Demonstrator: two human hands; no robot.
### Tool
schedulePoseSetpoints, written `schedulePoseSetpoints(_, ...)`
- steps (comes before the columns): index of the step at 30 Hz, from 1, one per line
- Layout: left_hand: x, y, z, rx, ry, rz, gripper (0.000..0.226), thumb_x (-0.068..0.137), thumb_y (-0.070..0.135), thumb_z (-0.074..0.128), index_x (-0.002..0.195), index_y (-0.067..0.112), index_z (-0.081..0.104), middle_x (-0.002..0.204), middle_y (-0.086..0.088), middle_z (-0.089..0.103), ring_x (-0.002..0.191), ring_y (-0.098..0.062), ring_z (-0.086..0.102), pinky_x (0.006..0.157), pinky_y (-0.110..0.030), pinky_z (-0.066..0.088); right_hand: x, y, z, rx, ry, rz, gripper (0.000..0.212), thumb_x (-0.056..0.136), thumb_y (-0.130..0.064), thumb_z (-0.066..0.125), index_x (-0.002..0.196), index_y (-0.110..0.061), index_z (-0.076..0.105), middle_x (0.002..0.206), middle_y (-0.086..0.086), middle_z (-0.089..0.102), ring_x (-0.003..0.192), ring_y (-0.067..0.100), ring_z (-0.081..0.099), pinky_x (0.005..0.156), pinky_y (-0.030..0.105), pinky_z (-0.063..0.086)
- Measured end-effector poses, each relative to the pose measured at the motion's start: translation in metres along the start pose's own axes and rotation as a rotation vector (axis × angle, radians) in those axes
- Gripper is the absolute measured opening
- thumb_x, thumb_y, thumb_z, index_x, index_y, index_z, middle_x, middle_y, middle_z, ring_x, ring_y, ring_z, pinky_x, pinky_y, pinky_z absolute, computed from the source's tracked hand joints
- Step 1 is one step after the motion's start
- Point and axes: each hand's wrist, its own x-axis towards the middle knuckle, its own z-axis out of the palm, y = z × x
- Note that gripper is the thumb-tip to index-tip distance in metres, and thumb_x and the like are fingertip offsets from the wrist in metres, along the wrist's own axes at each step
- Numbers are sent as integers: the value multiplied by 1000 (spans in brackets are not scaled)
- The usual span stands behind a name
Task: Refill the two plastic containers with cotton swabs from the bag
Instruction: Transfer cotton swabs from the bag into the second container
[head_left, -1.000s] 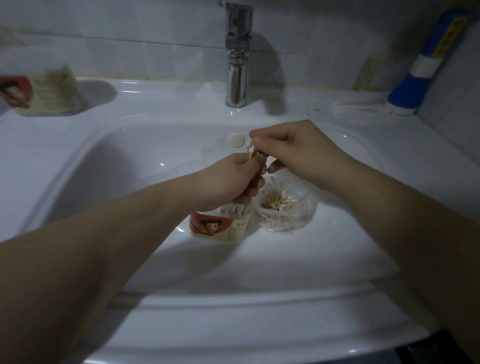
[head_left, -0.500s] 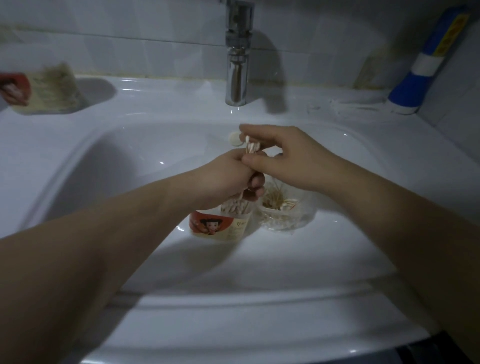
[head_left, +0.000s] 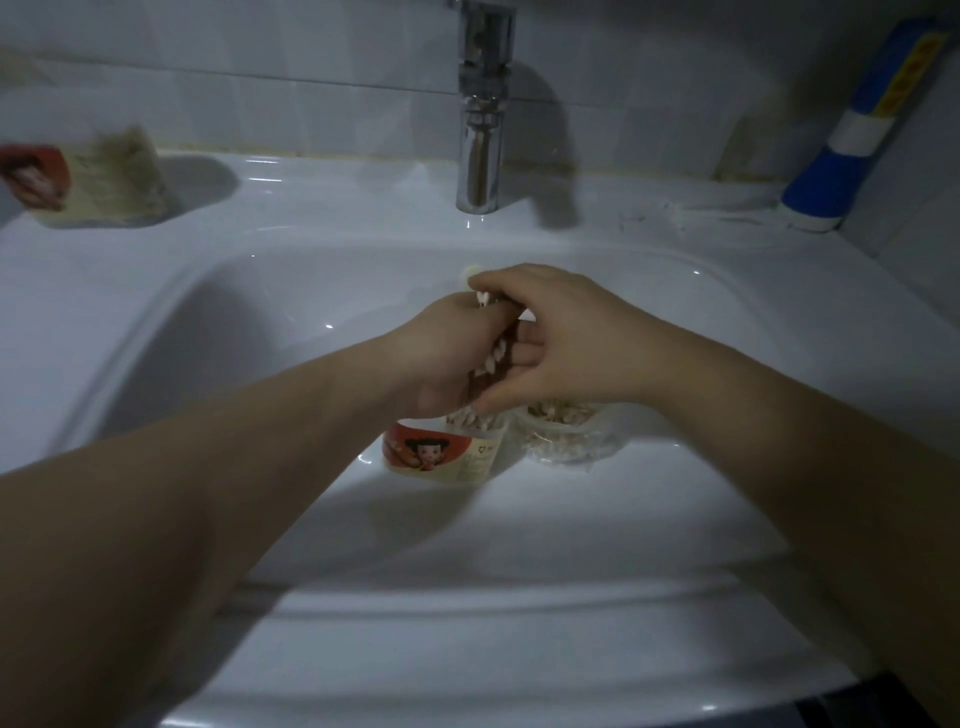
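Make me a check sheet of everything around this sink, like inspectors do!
Surface: white sink, job's things standing in its basin.
Job's things: labelled container upright in the basin, swabs inside; clear bag of swabs close beside it; second container on the left ledge, blurred.
Clutter: blue-and-white object at back right; a blurry pale thing beside it.
Grips: left hand and right hand both hold a bundle of cotton swabs above the labelled container.
Cables: nothing seen.
Surroundings: chrome tap, tiled wall, dim light.
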Motion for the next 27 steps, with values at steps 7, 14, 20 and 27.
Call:
schedulePoseSetpoints(7, 1, -1, 2, 42, 57, 6, 25, 110, 18, 42, 99, 12, 63, 72, 2, 75, 68, -9, 73, 60, -25, 57, 3, -2, 1, 25, 37, 32, 92, 64, -51, 86, 145, -27, 52, 134, -10, 58, 118, 7, 55, 100, 24, 47)
schedulePoseSetpoints(14, 10, 0, -9, -4, 235, -81, 32, 108, 32, 45, 80, 19, 54, 49, 8, 39, 36, -4, 29, 34, -16, 25, -3, 2, -20, 116, 205, 169, 26, 88, -44, 69, 111, -32, 68, 98, -16, 70, 82, -5, 67, 73, 21, 55)
schedulePoseSetpoints(20, 16, 0, -13, 14, 246, -71, 40, 104, 37, 50, 67, 23, 44, 48, 7, 35, 36, -9, 32, 36, -18, 29, -9, 6, -13, -190, -277, 306, 21, 87, -18, 60, 90, -26, 79, 68, -13, 70, 70, 4, 68, 64, 23, 50)
schedulePoseSetpoints(27, 13, -7, -9, 207, 125, 22, 35, 106, 44, 46, 84, 17, 51, 58, 4, 60, 49, -12, 58, 46, -22, 47, -7, 13, 6, -343, -320, 322, 29, 86, -44, 68, 113, -36, 72, 98, -4, 72, 84, 19, 66, 78, 30, 55)
